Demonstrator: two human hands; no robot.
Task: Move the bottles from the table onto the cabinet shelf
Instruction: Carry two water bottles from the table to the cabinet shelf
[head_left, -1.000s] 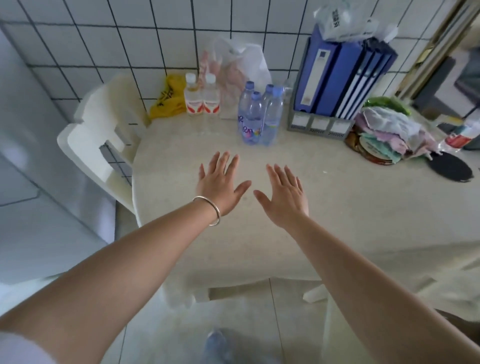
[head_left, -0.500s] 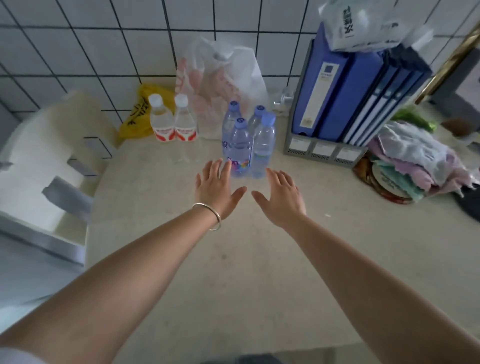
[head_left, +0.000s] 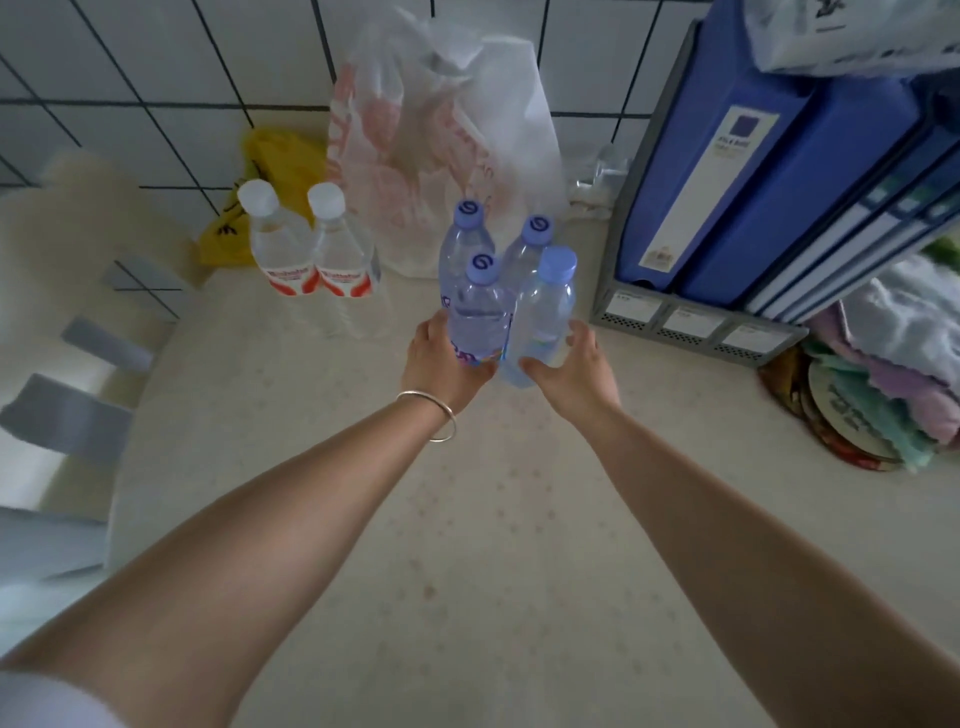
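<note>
Bottles stand on a pale table (head_left: 311, 467), and the blue-capped bunch in the middle is the spot to find everything else from. Far to the left of that bunch sits a white chair (head_left: 78, 291). Nearer, just left of the bunch, two white-capped bottles (head_left: 311, 249) stand side by side with red labels, and a yellow bag (head_left: 275, 166) lies behind them by the tiled wall. Behind the bunch leans a big white plastic bag (head_left: 441, 130).

The bunch has four blue-capped bottles (head_left: 498, 291) packed close together. The left hand (head_left: 441, 364), with a silver bangle (head_left: 431, 415) on its wrist, curls its fingers around the front left bottle (head_left: 478, 312). The right hand (head_left: 571, 369) curls around the front right bottle (head_left: 545, 312). Both bottles stand with their bottoms hidden behind the hands, so I cannot tell if they are lifted.

To the right of the bunch stand blue folders (head_left: 753, 171) in a grey rack (head_left: 691, 327). Further right lies a pile of cloths (head_left: 893, 364).
</note>
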